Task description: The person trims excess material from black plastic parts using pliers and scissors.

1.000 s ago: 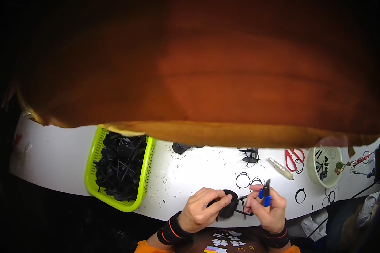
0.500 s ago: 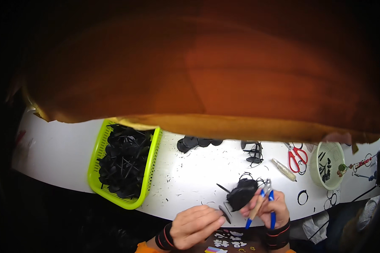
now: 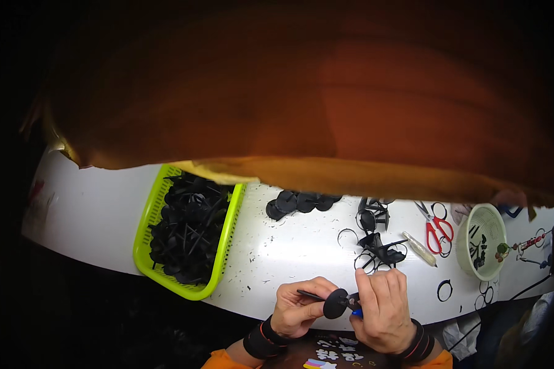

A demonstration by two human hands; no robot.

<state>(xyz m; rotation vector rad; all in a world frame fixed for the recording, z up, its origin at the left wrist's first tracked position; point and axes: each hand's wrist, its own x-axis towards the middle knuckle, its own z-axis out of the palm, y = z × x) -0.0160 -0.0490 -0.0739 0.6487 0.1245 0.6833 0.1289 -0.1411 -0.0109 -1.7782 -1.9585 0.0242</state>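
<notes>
My left hand [image 3: 301,307] pinches the thin stem of a small black plastic piece with a round disc head [image 3: 335,303], low at the table's front edge. My right hand [image 3: 381,307] closes around a blue-handled tool [image 3: 356,312], mostly hidden under the fingers, with its tip at the disc. Both hands meet over the white table [image 3: 289,246]. Several black rings and small black parts [image 3: 378,249] lie just beyond my right hand.
A lime green basket [image 3: 228,240] full of black plastic pieces stands at the left. A row of black discs [image 3: 298,202] lies at the back. Red scissors [image 3: 437,227] and a pale round basket [image 3: 483,240] sit to the right. An orange cloth [image 3: 301,104] overhangs the table's far side.
The view has tilted, showing more of the table. My hands have come together again at the front edge, left hand back on the black piece, right hand turned over the blue tool.
</notes>
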